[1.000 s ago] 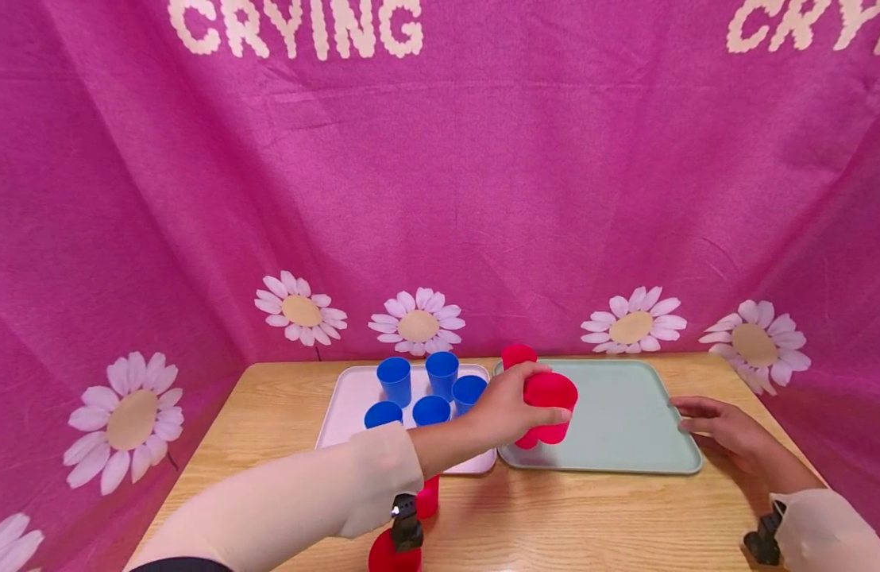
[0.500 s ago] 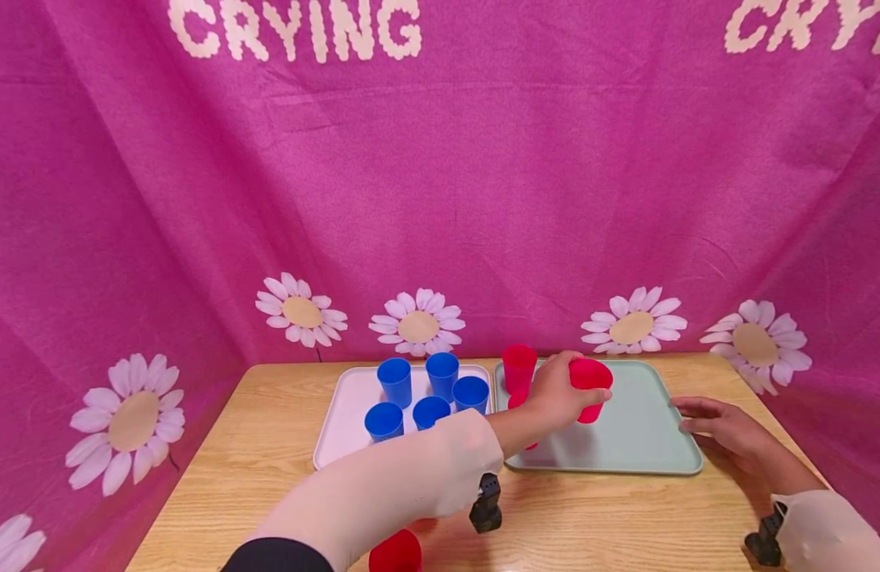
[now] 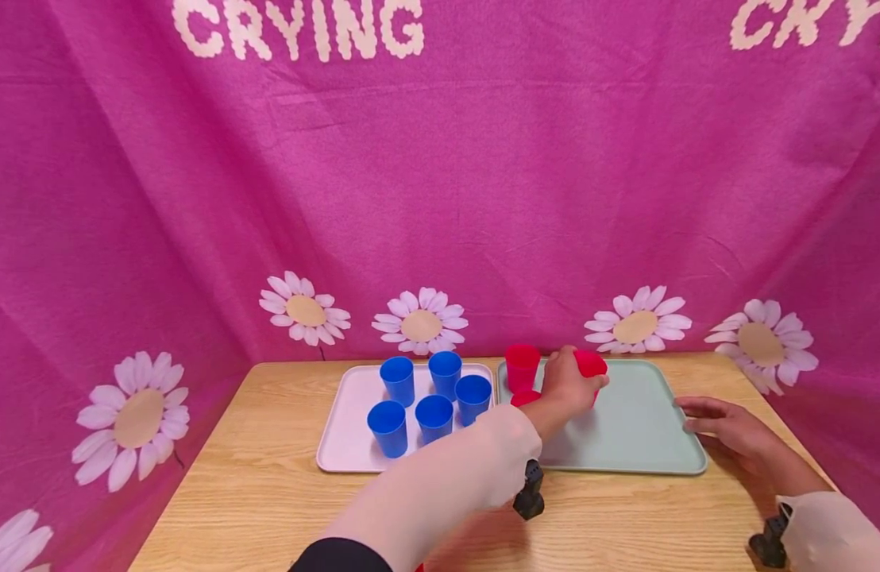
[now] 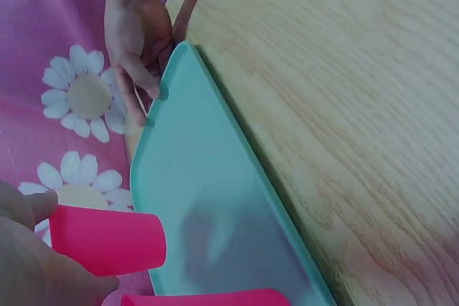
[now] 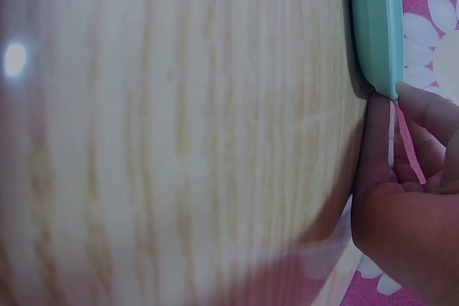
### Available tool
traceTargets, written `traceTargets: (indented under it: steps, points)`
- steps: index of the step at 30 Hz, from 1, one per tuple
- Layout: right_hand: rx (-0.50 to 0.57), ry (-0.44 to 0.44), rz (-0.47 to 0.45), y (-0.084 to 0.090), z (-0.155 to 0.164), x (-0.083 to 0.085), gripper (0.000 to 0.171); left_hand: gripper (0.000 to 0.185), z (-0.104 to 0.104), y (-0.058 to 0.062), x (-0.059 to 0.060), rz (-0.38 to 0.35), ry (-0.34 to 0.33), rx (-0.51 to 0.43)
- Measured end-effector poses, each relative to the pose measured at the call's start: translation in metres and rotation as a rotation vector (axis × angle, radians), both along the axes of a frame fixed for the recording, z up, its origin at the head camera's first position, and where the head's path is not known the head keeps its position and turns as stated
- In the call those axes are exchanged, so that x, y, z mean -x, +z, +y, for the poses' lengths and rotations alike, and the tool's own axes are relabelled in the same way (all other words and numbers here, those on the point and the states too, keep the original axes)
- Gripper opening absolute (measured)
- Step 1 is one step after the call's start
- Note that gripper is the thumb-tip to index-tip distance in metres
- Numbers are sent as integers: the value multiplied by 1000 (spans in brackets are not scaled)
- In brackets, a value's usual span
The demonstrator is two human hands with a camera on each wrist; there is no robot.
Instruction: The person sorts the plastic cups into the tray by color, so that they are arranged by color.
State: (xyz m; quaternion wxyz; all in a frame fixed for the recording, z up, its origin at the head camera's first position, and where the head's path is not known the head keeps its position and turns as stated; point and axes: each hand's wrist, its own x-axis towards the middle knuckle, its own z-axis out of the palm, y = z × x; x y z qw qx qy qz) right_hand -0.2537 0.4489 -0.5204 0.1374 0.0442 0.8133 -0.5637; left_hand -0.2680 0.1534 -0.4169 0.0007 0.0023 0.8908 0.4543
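Note:
My left hand (image 3: 567,384) reaches across to the back of the pale green tray (image 3: 636,433) and grips a red cup (image 3: 591,365). In the left wrist view, thumb and fingers wrap this cup's (image 4: 107,240) sides, and its shape tapers. Left of that hand stands another red cup (image 3: 522,368), with a third red cup (image 3: 526,397) nearer, partly hidden by the wrist. At the green tray's right edge, my right hand (image 3: 733,433) touches the rim with extended thumb and fingertips. The right wrist view shows those fingertips (image 5: 412,94) at the tray's edge.
A whitish tray (image 3: 336,441) to the left bears several blue cups (image 3: 434,419). Both trays sit side by side on a wooden table (image 3: 247,445). Behind them hangs a pink cloth (image 3: 483,199) with daisies. My left sleeve (image 3: 440,485) covers part of the near table.
My left hand has carried the red cup rightward and toward the back of the green tray, uncovering red cups to its left. The right hand stays at the tray's edge.

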Motion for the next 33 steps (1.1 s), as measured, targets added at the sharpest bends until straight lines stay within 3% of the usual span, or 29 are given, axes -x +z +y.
traceTargets:
  steps: [7, 20, 26, 33]
  points:
    - [12, 18, 18, -1, 2, 0, 57, 53, 10, -8, 7, 12, 70, -31]
    - [40, 23, 8, -1, 2, -1, 44, 57, 27, -19, 8, -54, 192, -63]
    - [21, 20, 10, -2, 2, -1, 48, 56, 31, -26, 12, -51, 264, -86]
    - [14, 28, 28, -3, 2, 0, 49, 59, 29, -32, 13, -67, 264, -111]
